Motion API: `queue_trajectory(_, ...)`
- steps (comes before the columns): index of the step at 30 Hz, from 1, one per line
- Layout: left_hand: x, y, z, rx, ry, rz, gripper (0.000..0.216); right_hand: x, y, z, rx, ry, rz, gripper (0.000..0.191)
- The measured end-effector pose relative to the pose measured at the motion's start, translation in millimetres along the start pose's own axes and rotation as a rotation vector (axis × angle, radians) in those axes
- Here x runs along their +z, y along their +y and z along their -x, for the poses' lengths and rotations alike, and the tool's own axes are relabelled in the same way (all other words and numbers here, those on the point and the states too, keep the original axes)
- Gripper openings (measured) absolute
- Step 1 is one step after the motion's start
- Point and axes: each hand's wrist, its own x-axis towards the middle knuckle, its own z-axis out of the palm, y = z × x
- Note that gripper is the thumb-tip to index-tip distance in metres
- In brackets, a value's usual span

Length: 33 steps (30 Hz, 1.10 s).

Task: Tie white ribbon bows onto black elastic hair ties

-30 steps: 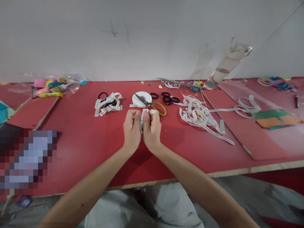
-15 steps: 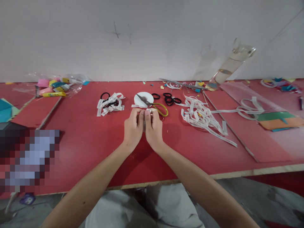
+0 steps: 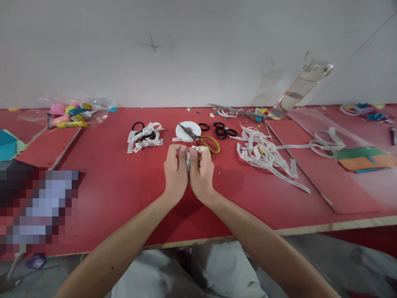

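My left hand point(image 3: 175, 170) and my right hand point(image 3: 202, 169) are pressed together over the red table point(image 3: 108, 182), thumbs side by side. Both pinch a small white printed label strip point(image 3: 187, 159) between them; most of it is hidden by the fingers. Just beyond my hands lie scissors with yellow-green handles point(image 3: 203, 139) across a white tape roll point(image 3: 187, 130). Black hair ties point(image 3: 221, 129) sit to the right of the roll. A small pile of black ties wrapped with white labels point(image 3: 144, 136) lies to the left.
A heap of loose white label strips point(image 3: 263, 153) spreads on the right. A clear bag of coloured items point(image 3: 74, 112) sits at the far left by the wall. Coloured paper sheets point(image 3: 361, 157) and a tilted clear bottle point(image 3: 302, 85) are at the right. A blurred patch covers the near left.
My hands stay together at the same spot; the fingers have curled tighter round the strip. The view shifted slightly.
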Motion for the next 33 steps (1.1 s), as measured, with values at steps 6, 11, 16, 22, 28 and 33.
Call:
queue_trajectory(6,1,-2,-2,-0.021,-0.027,0.119,0.028,0,2,-1,-0.006,0.002,-0.002,0.022)
queue_trajectory(11,0,-4,-8,-0.011,-0.114,0.158,0.029,0,4,-6,0.020,0.015,-0.036,0.025)
queue_trajectory(16,-2,-7,-10,-0.050,-0.177,0.181,0.031,-2,4,-7,-0.022,-0.017,-0.011,0.022)
queue_trajectory(22,-1,-8,-5,-0.053,-0.089,0.104,0.032,-2,5,-2,-0.036,-0.011,-0.033,0.022)
queue_trajectory(28,2,-9,-5,-0.111,-0.093,0.219,0.032,0,7,-2,-0.084,-0.011,0.002,0.021)
queue_trajectory(33,0,-4,-4,-0.079,-0.097,0.180,0.031,-1,5,-1,-0.071,-0.006,-0.024,0.022)
